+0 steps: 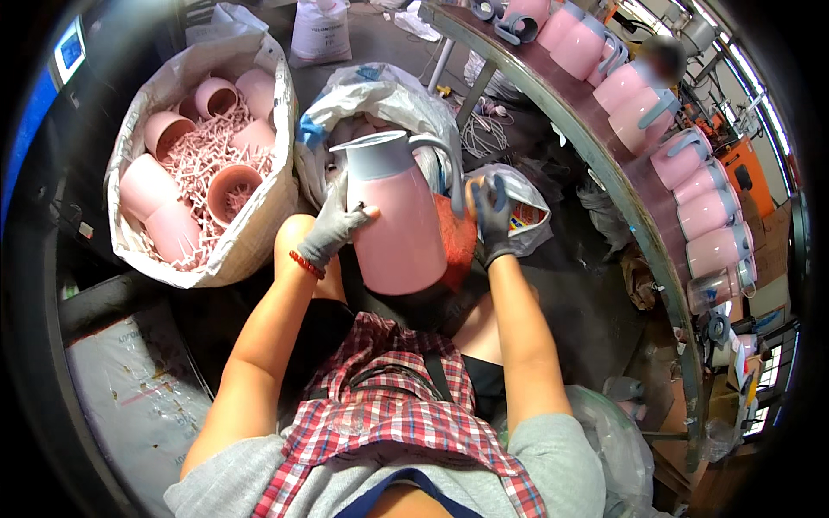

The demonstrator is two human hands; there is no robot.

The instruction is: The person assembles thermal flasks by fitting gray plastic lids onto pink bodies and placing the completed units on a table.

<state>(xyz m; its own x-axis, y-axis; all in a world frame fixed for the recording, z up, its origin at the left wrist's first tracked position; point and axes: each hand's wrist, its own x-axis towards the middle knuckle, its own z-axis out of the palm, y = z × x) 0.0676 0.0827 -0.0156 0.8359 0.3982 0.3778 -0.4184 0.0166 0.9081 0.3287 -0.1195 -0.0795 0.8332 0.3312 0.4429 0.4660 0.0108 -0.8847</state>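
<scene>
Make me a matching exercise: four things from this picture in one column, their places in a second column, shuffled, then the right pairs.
Things:
1. pink jug
2. loose pink shells
3. row of finished jugs
4. red bead bracelet

Places:
A. along the curved bench at the right
B. on the left wrist
C. in the big white sack at the left
D. between the left hand and right hand

Pairs: 1-D, 2-C, 3-A, 4-B

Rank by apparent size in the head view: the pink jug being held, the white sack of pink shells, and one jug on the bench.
1. White sack, largest.
2. Held pink jug, though nearness to the camera inflates it.
3. Bench jug, smallest; being farther off, it may truly match the held one.
</scene>
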